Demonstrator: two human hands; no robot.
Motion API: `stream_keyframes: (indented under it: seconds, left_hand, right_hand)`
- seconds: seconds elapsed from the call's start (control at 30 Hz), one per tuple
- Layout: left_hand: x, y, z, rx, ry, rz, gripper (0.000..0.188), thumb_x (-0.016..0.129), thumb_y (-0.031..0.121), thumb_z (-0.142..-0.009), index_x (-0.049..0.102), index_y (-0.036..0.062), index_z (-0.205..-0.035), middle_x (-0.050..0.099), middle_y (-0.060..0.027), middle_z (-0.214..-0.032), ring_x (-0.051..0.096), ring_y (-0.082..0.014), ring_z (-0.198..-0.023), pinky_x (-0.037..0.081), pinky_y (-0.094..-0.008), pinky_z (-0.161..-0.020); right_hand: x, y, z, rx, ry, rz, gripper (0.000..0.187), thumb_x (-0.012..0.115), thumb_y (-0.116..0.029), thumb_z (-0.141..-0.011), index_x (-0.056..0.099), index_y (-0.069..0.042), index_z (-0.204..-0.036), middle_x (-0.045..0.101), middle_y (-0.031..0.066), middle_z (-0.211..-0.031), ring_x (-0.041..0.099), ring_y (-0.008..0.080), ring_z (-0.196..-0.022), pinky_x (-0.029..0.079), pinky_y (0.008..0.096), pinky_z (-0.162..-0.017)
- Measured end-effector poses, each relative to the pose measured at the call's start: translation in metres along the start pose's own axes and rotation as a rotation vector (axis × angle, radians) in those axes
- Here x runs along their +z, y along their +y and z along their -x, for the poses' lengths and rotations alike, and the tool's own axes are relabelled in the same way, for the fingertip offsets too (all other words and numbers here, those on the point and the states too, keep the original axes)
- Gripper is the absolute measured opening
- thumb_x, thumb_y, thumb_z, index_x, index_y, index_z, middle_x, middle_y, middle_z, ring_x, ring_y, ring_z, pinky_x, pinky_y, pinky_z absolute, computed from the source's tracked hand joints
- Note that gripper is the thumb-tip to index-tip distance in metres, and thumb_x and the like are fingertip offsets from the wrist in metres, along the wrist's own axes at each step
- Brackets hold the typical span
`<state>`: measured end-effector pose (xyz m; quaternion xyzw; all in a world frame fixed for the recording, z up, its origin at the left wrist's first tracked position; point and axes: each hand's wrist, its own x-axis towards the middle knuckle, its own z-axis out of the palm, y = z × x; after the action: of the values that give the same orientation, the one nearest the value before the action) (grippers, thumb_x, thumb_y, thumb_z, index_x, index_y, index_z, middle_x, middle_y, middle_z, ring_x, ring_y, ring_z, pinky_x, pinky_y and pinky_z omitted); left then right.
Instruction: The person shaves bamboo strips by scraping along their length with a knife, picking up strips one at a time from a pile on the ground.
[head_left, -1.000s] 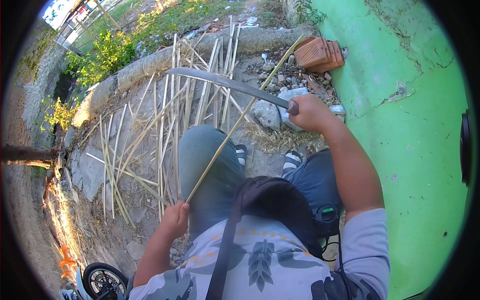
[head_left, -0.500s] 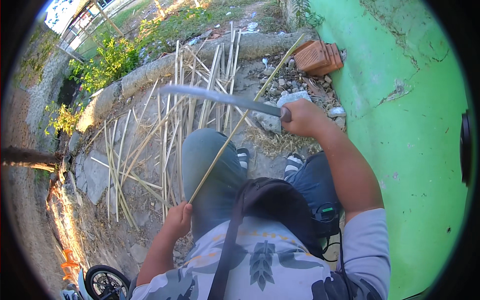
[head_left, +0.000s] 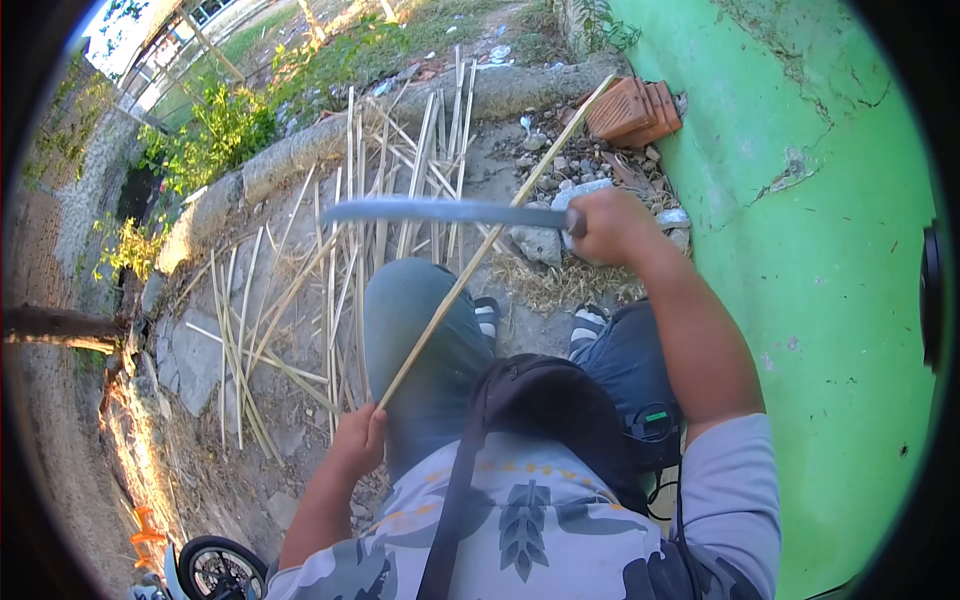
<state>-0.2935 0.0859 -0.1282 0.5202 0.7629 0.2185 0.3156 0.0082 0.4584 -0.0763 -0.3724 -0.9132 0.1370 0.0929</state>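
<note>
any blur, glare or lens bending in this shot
Head view: the long blade looks smeared, probably motion blur, while the pale strip in the left hand is crisper; head view: sunlit ground at lower left glares, the green wall looks evenly lit; head view: a round fisheye frame, corners black.

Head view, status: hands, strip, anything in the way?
Left hand grips long pale strip near its lower end. Right hand holds machete by its handle. Machete crosses the strip in view; contact unclear. Left knee behind strip.

Blade [head_left: 430, 209], strip [head_left: 453, 300] block middle; air beside left knee [head_left: 400, 300] apparently open.
</note>
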Motion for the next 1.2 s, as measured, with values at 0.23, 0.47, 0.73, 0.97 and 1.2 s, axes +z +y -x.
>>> stream_keyframes:
  seconds: [0.23,0.47,0.73,0.97,1.2]
  left_hand:
    - [0.013,-0.010,-0.012,0.020,-0.041,-0.008,0.053,0.039,0.045,-0.104,0.054,-0.0025,-0.087,0.055,-0.0232,-0.068,0.056,-0.0426,-0.065,0.044,-0.0453,-0.060]
    - [0.029,-0.039,-0.049,0.019,-0.068,0.028,0.055,0.038,0.046,-0.104,0.055,-0.0034,-0.089,0.055,-0.0235,-0.069,0.057,-0.0403,-0.065,0.045,-0.0438,-0.062]
    - [0.034,-0.078,-0.071,-0.150,-0.169,0.104,0.059,0.034,0.049,-0.105,0.055,-0.0042,-0.088,0.055,-0.0184,-0.067,0.053,-0.0325,-0.063,0.044,-0.0418,-0.063]
    - [0.023,-0.087,-0.082,-0.057,-0.112,0.048,0.059,0.034,0.048,-0.105,0.053,-0.0035,-0.084,0.053,-0.0184,-0.066,0.052,-0.0330,-0.061,0.044,-0.0425,-0.062]
    - [0.019,-0.087,-0.052,-0.098,-0.119,0.065,0.058,0.035,0.047,-0.105,0.054,-0.0031,-0.083,0.054,-0.0207,-0.066,0.055,-0.0379,-0.062,0.044,-0.0428,-0.061]
  right_hand:
    - [0.021,0.040,-0.003,0.119,0.034,-0.176,0.015,0.071,-0.019,-0.075,0.068,-0.006,-0.083,0.068,0.0175,-0.077,0.067,0.0361,-0.076,0.051,0.0449,-0.070]
    - [0.049,0.041,-0.029,0.003,0.017,-0.092,0.016,0.069,-0.020,-0.076,0.068,-0.006,-0.083,0.067,0.0178,-0.076,0.065,0.0362,-0.072,0.051,0.0444,-0.069]
    - [0.102,0.041,-0.053,0.066,-0.069,-0.264,0.017,0.067,-0.021,-0.077,0.066,-0.005,-0.080,0.065,0.0184,-0.073,0.064,0.0368,-0.071,0.050,0.0443,-0.067]
    - [0.095,0.042,-0.063,0.123,-0.082,-0.197,0.017,0.065,-0.021,-0.078,0.067,-0.005,-0.082,0.067,0.0190,-0.077,0.064,0.0394,-0.074,0.051,0.0447,-0.068]
    - [0.092,0.004,-0.043,0.048,-0.046,-0.145,0.015,0.065,-0.020,-0.078,0.069,-0.006,-0.083,0.067,0.0189,-0.079,0.065,0.0392,-0.076,0.051,0.0446,-0.071]
